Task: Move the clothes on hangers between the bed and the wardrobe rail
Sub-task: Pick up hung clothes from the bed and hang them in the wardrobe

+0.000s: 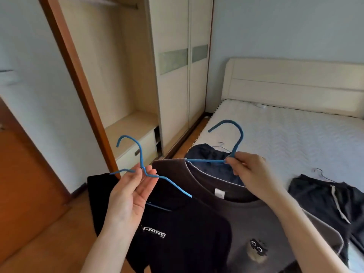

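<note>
While both garments hang near, the hands each pinch one hanger. The left hand [130, 192] takes the neck of the left hanger [140, 154] between its fingers, bearing the black T-shirt [177, 233]. The right hand [250, 174] nips the right hanger [237, 138], bearing the grey sweatshirt [256, 223].

Recommendation: keep the hooks apart and facing one way, then raise them singly.

Both hangers are thin, blue-coated and smooth; the shirts are soft knit. Farther right, dark trousers [325, 198] and a navy garment [210, 154] lie on the quilted white bed [285, 134]. Far left, the wardrobe rail [118, 1] sits high.
</note>
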